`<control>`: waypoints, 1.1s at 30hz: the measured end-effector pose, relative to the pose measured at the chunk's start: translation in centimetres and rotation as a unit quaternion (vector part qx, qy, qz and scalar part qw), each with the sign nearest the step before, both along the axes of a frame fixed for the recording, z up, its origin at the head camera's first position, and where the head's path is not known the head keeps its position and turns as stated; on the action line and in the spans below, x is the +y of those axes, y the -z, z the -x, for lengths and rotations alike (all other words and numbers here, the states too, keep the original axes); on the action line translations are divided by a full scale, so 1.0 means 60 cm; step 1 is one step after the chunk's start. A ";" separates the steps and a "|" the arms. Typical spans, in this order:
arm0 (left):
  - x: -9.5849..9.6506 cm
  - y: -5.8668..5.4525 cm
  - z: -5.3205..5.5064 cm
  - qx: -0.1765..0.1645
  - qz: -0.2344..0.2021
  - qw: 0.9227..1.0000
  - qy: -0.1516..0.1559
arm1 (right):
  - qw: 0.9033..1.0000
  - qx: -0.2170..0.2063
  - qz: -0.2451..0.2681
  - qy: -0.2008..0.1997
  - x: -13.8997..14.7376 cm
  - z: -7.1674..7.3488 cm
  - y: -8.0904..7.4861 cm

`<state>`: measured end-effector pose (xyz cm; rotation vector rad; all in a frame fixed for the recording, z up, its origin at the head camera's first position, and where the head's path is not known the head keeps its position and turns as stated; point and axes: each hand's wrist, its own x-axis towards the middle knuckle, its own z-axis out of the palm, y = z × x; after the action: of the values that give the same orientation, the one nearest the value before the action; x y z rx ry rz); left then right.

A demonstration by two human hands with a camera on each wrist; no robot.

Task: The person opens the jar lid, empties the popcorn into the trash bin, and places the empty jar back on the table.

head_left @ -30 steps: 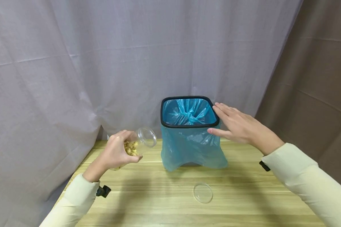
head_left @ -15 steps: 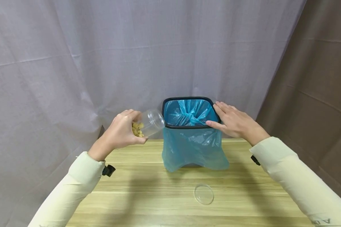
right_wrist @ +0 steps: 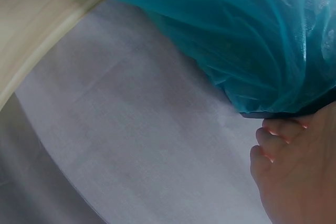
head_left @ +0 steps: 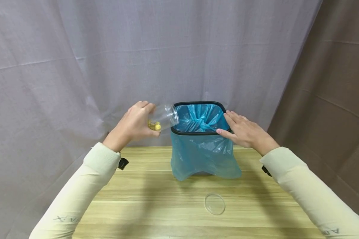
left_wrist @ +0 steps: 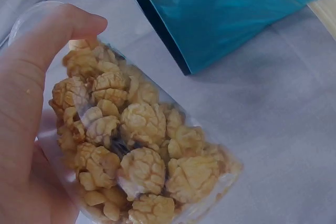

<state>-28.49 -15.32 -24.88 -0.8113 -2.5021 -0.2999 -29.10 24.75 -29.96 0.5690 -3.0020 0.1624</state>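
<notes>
My left hand [head_left: 137, 122] grips a clear plastic jar [head_left: 165, 116], tilted on its side with its open mouth at the left rim of a bin [head_left: 198, 133]. Pale yellow popcorn [left_wrist: 142, 124] fills much of the jar in the left wrist view. A blue bag [head_left: 204, 154] lines the bin and hangs down outside under a black rim. Inside, the bag is bunched into a knot, and no popcorn shows there. My right hand [head_left: 242, 130] rests against the bin's right rim, its fingers straight and the thumb near the front edge.
A clear round lid [head_left: 214, 203] lies on the wooden table [head_left: 173, 212] in front of the bin. Behind the table hangs a grey curtain [head_left: 137, 59], with a brown curtain [head_left: 329, 109] on the right.
My left hand has raised the jar and carried it right, from beside the bin to its rim. My right hand has shifted slightly, still at the right rim.
</notes>
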 end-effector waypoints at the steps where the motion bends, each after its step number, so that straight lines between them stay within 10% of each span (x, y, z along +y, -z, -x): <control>1: 0.002 -0.001 0.004 0.000 0.005 1.000 -0.002 | 1.000 -0.001 0.001 0.000 0.001 0.000 0.001; 19: 0.030 -0.013 0.064 0.073 0.106 0.992 -0.008 | 1.000 -0.011 0.012 0.003 0.007 0.002 0.004; 33: 0.067 -0.028 0.083 0.065 0.166 0.983 -0.047 | 1.000 -0.016 0.010 -0.001 0.000 0.003 0.003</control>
<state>-33.46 -11.31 -23.22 -0.8066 -2.4894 0.2035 -29.31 24.77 -30.11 0.5736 -3.0263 0.2041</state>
